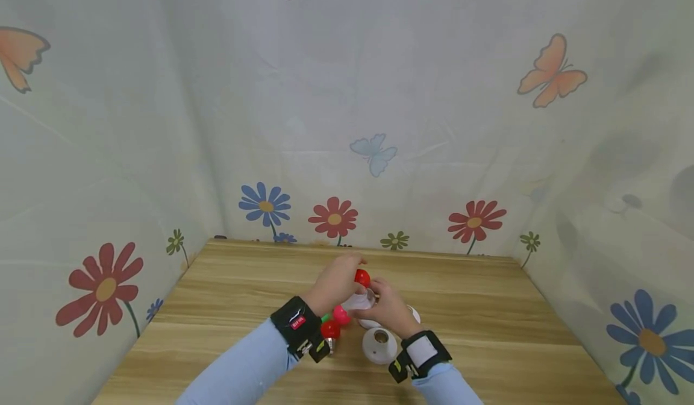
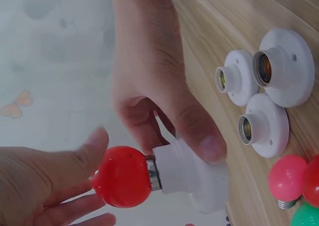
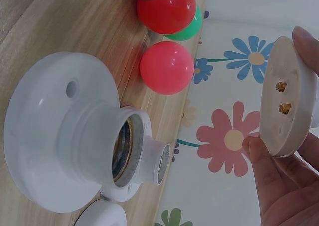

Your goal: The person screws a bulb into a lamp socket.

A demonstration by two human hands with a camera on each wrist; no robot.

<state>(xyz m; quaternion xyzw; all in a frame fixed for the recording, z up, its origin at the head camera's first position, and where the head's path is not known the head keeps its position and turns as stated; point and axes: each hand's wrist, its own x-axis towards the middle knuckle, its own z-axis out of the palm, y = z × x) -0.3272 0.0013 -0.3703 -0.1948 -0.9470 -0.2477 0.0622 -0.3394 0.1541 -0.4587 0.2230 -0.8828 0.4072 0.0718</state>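
Observation:
A red light bulb [image 2: 123, 178] sits with its metal base in the mouth of a white lamp socket [image 2: 172, 173], a little of the metal still showing. My right hand [image 1: 391, 310] grips the socket by its round base, thumb on one side and fingers on the other. Around the round end of the bulb are the thumb and fingers of my left hand [image 1: 333, 284]. The right wrist view shows the socket's underside [image 3: 276, 123] with two brass screws. Both hands hold the pair above the table.
Three more white sockets stand on the wooden table [image 1: 244, 284], the nearest one [image 1: 379, 345] by my right wrist. Beside them lie a pink bulb [image 3: 167, 68], another red bulb [image 3: 167, 9] and a green bulb [image 3: 187, 29]. A flowered cloth [image 1: 417, 200] hangs behind.

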